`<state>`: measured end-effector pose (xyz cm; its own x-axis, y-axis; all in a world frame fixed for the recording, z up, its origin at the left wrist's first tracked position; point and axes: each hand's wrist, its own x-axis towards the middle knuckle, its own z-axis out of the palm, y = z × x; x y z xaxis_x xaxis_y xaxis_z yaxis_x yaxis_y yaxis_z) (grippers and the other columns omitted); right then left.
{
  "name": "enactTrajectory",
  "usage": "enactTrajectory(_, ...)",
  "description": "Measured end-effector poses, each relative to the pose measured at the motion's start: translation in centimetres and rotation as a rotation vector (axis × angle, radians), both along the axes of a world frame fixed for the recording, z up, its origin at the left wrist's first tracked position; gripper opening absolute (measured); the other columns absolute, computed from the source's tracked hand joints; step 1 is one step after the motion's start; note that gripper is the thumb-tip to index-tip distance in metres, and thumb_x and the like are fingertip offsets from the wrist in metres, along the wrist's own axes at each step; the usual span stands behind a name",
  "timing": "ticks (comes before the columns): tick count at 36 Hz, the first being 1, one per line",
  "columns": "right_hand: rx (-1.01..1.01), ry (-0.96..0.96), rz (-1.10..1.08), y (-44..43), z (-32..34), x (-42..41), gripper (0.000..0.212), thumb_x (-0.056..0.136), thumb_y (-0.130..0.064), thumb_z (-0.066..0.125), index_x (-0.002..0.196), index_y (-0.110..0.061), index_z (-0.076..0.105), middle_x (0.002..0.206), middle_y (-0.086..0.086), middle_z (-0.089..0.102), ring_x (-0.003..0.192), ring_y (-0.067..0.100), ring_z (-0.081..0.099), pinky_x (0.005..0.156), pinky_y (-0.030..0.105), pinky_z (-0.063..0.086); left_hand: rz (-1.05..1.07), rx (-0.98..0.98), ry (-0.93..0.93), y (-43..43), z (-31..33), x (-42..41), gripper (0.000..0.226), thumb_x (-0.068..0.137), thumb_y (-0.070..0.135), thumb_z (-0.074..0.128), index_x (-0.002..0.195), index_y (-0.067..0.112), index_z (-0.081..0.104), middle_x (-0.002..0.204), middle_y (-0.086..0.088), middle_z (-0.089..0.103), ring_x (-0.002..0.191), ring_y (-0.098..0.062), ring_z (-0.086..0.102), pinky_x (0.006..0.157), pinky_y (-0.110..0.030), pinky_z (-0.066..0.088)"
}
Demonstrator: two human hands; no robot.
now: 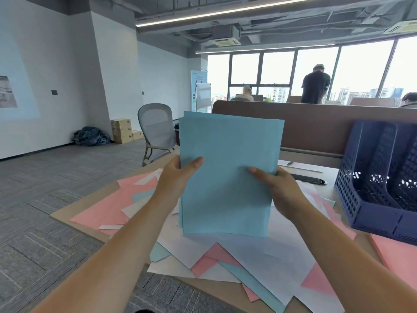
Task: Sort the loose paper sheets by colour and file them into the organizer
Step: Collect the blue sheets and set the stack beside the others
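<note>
Two hands hold a stack of pale blue sheets upright at centre frame. The left hand pinches its left edge and the right hand its right edge, each thumb flat on the near face and the fingers hidden behind. The stack is matte and rectangular, with its top edges slightly fanned. Whether its lower edge touches the paper beneath cannot be told. Below and around it, loose sheets in pink, white and pale blue overlap at angles on a tan desk. A squared pink stack lies at lower right. At right stands the organizer, dark blue plastic with perforated grid walls and slanted dividers. Behind it runs a brown partition. A grey mesh-backed chair stands at centre left.
</note>
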<state>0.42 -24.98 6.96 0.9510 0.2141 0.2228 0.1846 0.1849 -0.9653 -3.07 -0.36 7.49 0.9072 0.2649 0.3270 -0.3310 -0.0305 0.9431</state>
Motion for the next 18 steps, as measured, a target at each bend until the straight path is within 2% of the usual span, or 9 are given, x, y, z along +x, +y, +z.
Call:
enactTrajectory(2, 0.008, -0.007, -0.003, 0.1, 0.0, 0.1, 0.039, 0.077, -0.025, 0.082, 0.112, -0.008, 0.073, 0.111, 0.007, 0.075, 0.103, 0.029, 0.071, 0.097, 0.047, 0.053, -0.036, -0.011, -0.013, 0.0, 0.3, 0.1, 0.047, 0.072, 0.045, 0.08, 0.113, 0.023, 0.069, 0.109, 0.004, 0.074, 0.101, -0.017, 0.071, 0.095, -0.044, 0.054)
enactTrajectory(4, 0.006, 0.006, -0.012, 0.5, 0.0, 0.2, 0.036, 0.078, -0.022, 0.082, 0.11, -0.009, 0.074, 0.11, 0.008, 0.075, 0.102, 0.029, 0.072, 0.097, 0.049, 0.054, -0.069, -0.026, -0.004, -0.4, 0.3, 0.4, 0.048, 0.072, 0.038, 0.081, 0.114, 0.018, 0.069, 0.109, 0.0, 0.074, 0.101, -0.022, 0.071, 0.096, -0.048, 0.053)
enactTrajectory(11, 0.04, 0.007, -0.053, 1.0, 1.2, 0.6, 0.024, 0.082, -0.018, 0.078, 0.103, -0.007, 0.076, 0.103, 0.009, 0.076, 0.095, 0.029, 0.074, 0.092, 0.047, 0.056, -0.057, -0.14, -0.022, -0.7, 1.3, 1.3, 0.043, 0.066, 0.035, 0.083, 0.102, 0.013, 0.075, 0.103, -0.01, 0.075, 0.099, -0.034, 0.071, 0.095, -0.056, 0.052)
enactTrajectory(13, 0.029, 0.001, -0.043, 0.8, 1.0, 0.8, 0.025, 0.082, -0.018, 0.078, 0.104, -0.007, 0.076, 0.104, 0.009, 0.076, 0.097, 0.029, 0.073, 0.093, 0.048, 0.055, -0.1, -0.138, -0.02, -0.5, 1.1, 1.6, 0.047, 0.066, 0.032, 0.084, 0.107, 0.012, 0.073, 0.107, -0.011, 0.074, 0.101, -0.035, 0.07, 0.095, -0.055, 0.052)
enactTrajectory(15, -0.012, 0.018, -0.018, 0.6, 0.2, 0.8, 0.031, 0.078, -0.022, 0.081, 0.106, -0.009, 0.076, 0.107, 0.01, 0.075, 0.1, 0.03, 0.072, 0.097, 0.051, 0.053, -0.155, -0.162, 0.011, -0.4, 0.1, 1.6, 0.047, 0.074, 0.021, 0.08, 0.117, 0.008, 0.068, 0.113, -0.014, 0.072, 0.105, -0.036, 0.068, 0.094, -0.052, 0.053)
enactTrajectory(18, -0.056, 0.072, 0.04, 0.4, -1.3, 0.7, 0.039, 0.074, -0.027, 0.082, 0.109, -0.008, 0.076, 0.11, 0.011, 0.075, 0.103, 0.031, 0.071, 0.101, 0.052, 0.05, -0.198, -0.134, 0.133, -0.2, -2.1, 1.4, 0.042, 0.084, 0.016, 0.075, 0.123, 0.01, 0.064, 0.117, -0.012, 0.071, 0.106, -0.031, 0.069, 0.097, -0.051, 0.051)
